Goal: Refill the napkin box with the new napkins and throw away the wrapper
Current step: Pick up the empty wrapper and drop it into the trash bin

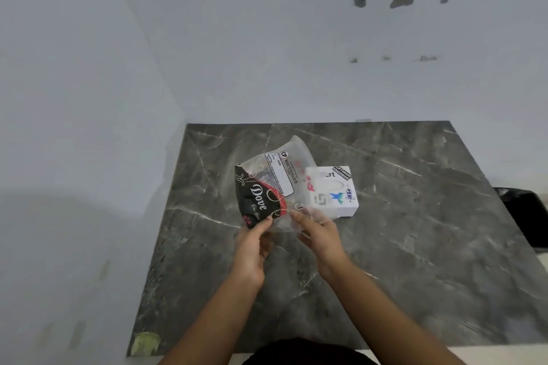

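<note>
Both my hands hold a clear plastic wrapper [278, 178] with a black and red "Dove" print, raised just above the dark marble table [415, 246]. My left hand [253, 246] pinches its lower left corner by the black print. My right hand [318, 234] grips its lower right edge. The wrapper looks limp and see-through; I cannot tell whether napkins are inside. Behind it, to the right, a white napkin box [338, 195] with stickers and an oval top slot sits on the table, partly hidden by the wrapper.
A black bin with a dark liner [525, 216] stands past the table's right edge. White walls close the left and far sides. A strip of pale tape [145, 342] marks the table's front left corner.
</note>
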